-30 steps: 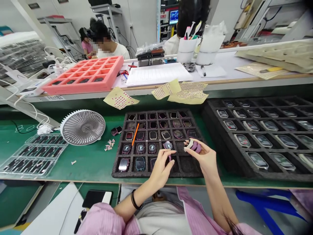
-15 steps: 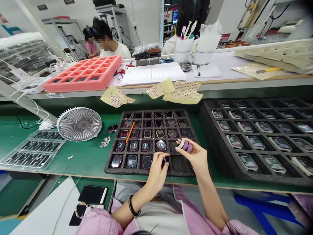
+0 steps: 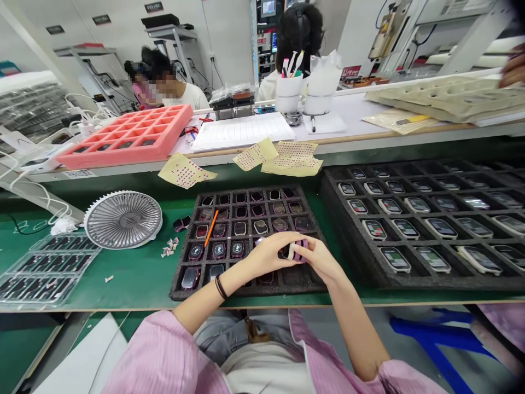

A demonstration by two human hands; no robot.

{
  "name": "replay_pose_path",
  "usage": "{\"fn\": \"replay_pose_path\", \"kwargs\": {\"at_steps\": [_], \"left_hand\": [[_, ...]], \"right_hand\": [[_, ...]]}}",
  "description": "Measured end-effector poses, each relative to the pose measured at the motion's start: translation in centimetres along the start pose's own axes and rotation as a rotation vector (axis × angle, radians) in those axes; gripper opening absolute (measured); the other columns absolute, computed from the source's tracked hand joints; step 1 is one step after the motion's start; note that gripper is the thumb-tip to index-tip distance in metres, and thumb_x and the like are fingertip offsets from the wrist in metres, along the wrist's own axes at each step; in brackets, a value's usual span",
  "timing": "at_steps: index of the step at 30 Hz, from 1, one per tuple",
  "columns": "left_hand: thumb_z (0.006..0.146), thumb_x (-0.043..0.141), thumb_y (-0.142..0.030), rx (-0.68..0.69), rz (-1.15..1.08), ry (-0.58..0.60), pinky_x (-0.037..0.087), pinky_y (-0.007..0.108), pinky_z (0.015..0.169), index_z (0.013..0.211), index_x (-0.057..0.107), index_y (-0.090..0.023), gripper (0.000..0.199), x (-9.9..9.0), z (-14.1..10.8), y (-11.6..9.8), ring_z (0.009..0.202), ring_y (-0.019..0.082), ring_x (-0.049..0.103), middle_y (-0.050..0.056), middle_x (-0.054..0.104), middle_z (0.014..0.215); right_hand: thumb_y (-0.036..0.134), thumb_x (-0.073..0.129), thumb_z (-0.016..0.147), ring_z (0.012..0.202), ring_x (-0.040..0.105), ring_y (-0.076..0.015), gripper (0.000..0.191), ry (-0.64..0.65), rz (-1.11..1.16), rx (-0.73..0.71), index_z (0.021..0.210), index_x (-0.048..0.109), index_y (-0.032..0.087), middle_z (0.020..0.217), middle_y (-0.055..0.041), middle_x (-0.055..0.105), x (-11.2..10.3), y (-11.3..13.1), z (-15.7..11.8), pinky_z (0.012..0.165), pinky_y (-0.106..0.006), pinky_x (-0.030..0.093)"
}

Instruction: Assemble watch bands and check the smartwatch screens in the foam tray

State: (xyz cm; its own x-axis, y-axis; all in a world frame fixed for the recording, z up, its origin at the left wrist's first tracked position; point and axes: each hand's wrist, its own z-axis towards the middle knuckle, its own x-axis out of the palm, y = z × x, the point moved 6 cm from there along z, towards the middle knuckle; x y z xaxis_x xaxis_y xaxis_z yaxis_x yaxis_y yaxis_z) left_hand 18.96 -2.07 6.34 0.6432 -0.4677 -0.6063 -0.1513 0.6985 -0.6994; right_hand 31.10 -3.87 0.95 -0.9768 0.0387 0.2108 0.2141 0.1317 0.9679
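Observation:
My right hand is closed around a small stack of smartwatch bodies, purple and whitish, with no straps. From the left, my left hand meets it, its fingers and thumb closed on the left end of the stack, where a dark face partly shows. Both hands are over the front right part of a black foam tray, whose compartments hold several watch bodies. One dark watch lies in the front row just below my left hand. An orange stick rests slantwise across the tray.
To the right stands a larger foam tray of lit watches. A round fan, paper scraps and clear blister trays are on the left. Above, a shelf bears a pink foam tray and white cups. People sit beyond.
My left hand has left the front-row compartment and come up and right to the watches in my right hand. The right hand has moved slightly left and down. The view has shifted a little.

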Motion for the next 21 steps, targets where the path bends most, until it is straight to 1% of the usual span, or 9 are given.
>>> {"fn": "replay_pose_path", "kwargs": {"at_steps": [2, 4, 7, 8, 10, 12, 15, 18, 21], "left_hand": [[0.077, 0.069, -0.022, -0.03, 0.021, -0.053, 0.044, 0.04, 0.104, 0.128, 0.056, -0.022, 0.053, 0.0, 0.0, 0.8, 0.117, 0.024, 0.059, 0.009, 0.063, 0.127], [0.074, 0.07, -0.017, -0.083, 0.043, -0.095, 0.044, 0.04, 0.102, 0.126, 0.057, -0.022, 0.054, 0.2, 0.0, 1.8, 0.116, 0.025, 0.06, 0.009, 0.063, 0.127], [0.068, 0.074, -0.015, -0.166, 0.074, -0.078, 0.047, 0.041, 0.098, 0.12, 0.061, -0.021, 0.054, 1.0, 0.2, 3.5, 0.11, 0.027, 0.063, 0.01, 0.066, 0.12], [0.065, 0.077, -0.015, -0.188, 0.078, -0.065, 0.047, 0.042, 0.096, 0.116, 0.063, -0.02, 0.053, 1.1, 0.4, 4.0, 0.107, 0.028, 0.064, 0.011, 0.068, 0.117], [0.061, 0.082, -0.018, -0.222, 0.076, -0.059, 0.047, 0.043, 0.095, 0.111, 0.066, -0.019, 0.053, 1.1, 0.5, 4.4, 0.103, 0.029, 0.065, 0.012, 0.07, 0.111], [0.059, 0.085, -0.024, -0.231, 0.076, -0.075, 0.045, 0.044, 0.096, 0.111, 0.066, -0.019, 0.056, 0.9, 0.3, 4.2, 0.103, 0.031, 0.063, 0.013, 0.069, 0.11], [0.064, 0.082, -0.034, -0.203, 0.094, -0.082, 0.044, 0.043, 0.095, 0.119, 0.062, -0.018, 0.061, 1.5, -0.7, 2.8, 0.104, 0.032, 0.061, 0.015, 0.068, 0.111], [0.068, 0.078, -0.043, -0.183, 0.092, -0.082, 0.042, 0.044, 0.095, 0.123, 0.058, -0.017, 0.064, 3.5, -1.8, 1.3, 0.107, 0.033, 0.059, 0.017, 0.065, 0.115], [0.069, 0.074, -0.052, -0.21, 0.115, -0.062, 0.034, 0.049, 0.101, 0.121, 0.058, -0.015, 0.065, 5.3, -2.7, 0.6, 0.116, 0.036, 0.052, 0.021, 0.058, 0.128]], "right_hand": [[0.053, 0.073, 0.068, 0.071, 0.068, -0.0194, 0.046, -0.014, 0.029, 0.029, 0.099, 0.071, 0.019, 0.084, -0.005, 0.073, -0.5, -0.3, 0.1, 0.061, -0.031, 0.056], [0.058, 0.063, 0.077, 0.077, 0.069, -0.0215, 0.048, -0.112, -0.021, -0.025, 0.107, 0.068, 0.021, 0.089, -0.006, 0.074, -1.9, -0.3, 0.4, 0.069, -0.036, 0.057], [0.06, 0.051, 0.084, 0.081, 0.069, -0.0243, 0.05, -0.309, -0.343, -0.208, 0.106, 0.067, 0.019, 0.084, -0.0085, 0.073, -4.0, 0.2, 0.9, 0.082, -0.041, 0.053], [0.06, 0.049, 0.085, 0.082, 0.069, -0.0251, 0.05, -0.335, -0.475, -0.261, 0.102, 0.068, 0.018, 0.083, -0.0096, 0.073, -4.2, 0.3, 1.1, 0.084, -0.042, 0.051], [0.061, 0.047, 0.085, 0.085, 0.067, -0.0269, 0.051, -0.324, -0.663, -0.323, 0.09, 0.071, 0.017, 0.084, -0.0118, 0.071, -4.2, 0.0, 1.5, 0.086, -0.043, 0.049], [0.06, 0.048, 0.084, 0.089, 0.066, -0.0275, 0.049, -0.299, -0.738, -0.352, 0.087, 0.071, 0.017, 0.089, -0.0134, 0.07, -4.2, -0.6, 1.9, 0.087, -0.043, 0.049], [0.054, 0.05, 0.085, 0.086, 0.067, -0.0267, 0.046, -0.289, -0.78, -0.323, 0.102, 0.069, 0.015, 0.094, -0.0136, 0.071, -4.6, -1.5, 2.2, 0.082, -0.042, 0.051], [0.048, 0.048, 0.088, 0.089, 0.067, -0.0275, 0.041, -0.28, -0.855, -0.343, 0.105, 0.068, 0.016, 0.098, -0.0134, 0.071, -4.8, -1.8, 2.3, 0.082, -0.043, 0.051], [0.042, 0.041, 0.093, 0.091, 0.064, -0.0275, 0.039, -0.28, -0.976, -0.459, 0.102, 0.07, 0.017, 0.093, -0.0126, 0.067, -4.4, -1.3, 1.7, 0.086, -0.044, 0.049]]}}
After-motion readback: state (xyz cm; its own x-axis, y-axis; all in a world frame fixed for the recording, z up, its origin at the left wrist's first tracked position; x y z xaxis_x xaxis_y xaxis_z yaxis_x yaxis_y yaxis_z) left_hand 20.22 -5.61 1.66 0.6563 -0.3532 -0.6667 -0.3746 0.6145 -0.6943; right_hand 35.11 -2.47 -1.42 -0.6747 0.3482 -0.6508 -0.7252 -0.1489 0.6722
